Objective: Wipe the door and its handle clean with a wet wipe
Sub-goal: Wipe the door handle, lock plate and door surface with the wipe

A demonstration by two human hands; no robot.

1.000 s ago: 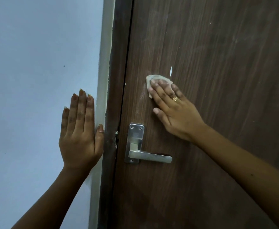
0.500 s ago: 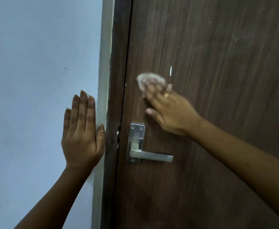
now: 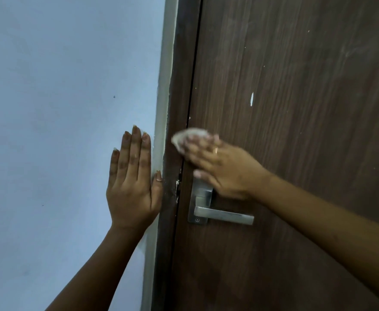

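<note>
A dark brown wooden door (image 3: 296,108) fills the right half of the view. Its silver lever handle (image 3: 224,215) sits on a metal plate near the door's left edge. My right hand (image 3: 224,167) presses a crumpled white wet wipe (image 3: 184,136) flat against the door's left edge, just above the handle plate, and is blurred by motion. The hand covers the top of the plate. My left hand (image 3: 131,187) lies flat on the pale blue wall (image 3: 60,108), fingers pointing up, thumb touching the door frame (image 3: 170,153).
A white paint fleck (image 3: 252,99) marks the door above my right hand, with smaller specks and faint smears further up. The frame has chipped paint beside the handle plate.
My right hand has slid the wipe left and down, from the door panel to the door's left edge above the handle plate. My left hand has stayed on the wall.
</note>
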